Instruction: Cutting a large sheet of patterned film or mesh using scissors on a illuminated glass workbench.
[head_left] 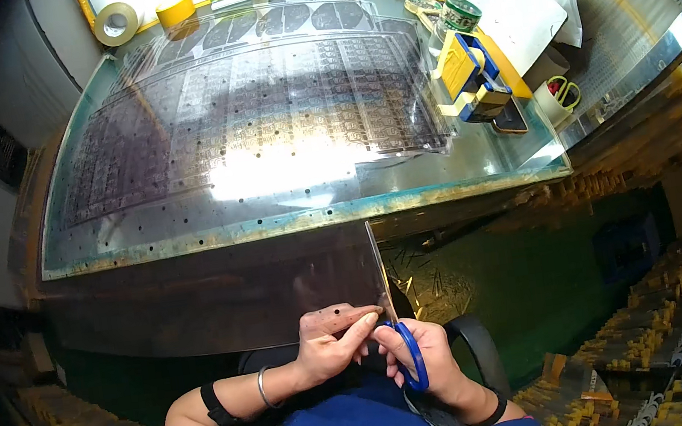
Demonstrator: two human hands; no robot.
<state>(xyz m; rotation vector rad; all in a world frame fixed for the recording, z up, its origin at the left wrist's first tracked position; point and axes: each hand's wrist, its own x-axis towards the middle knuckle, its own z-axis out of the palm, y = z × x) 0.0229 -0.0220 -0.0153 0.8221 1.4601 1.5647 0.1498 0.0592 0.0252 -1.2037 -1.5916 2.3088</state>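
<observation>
A large, thin, see-through brown film sheet (215,303) hangs off the near edge of a glass-topped table (307,217) toward my lap. My left hand (337,343) pinches the sheet's lower right corner, the thumb under it and the fingers showing through the film. My right hand (420,358) holds blue-handled scissors (411,354), with the blades at the sheet's right edge, just beside my left fingertips. A stack of similar patterned film sheets (259,112) lies flat on the lit table top.
Rolls of tape (116,23) stand at the table's far edge. On the right are a yellow and blue tape dispenser (474,75), a dark phone (511,117), white paper (503,2) and a cup with scissors (556,94). Yellow strip offcuts (666,325) litter the floor.
</observation>
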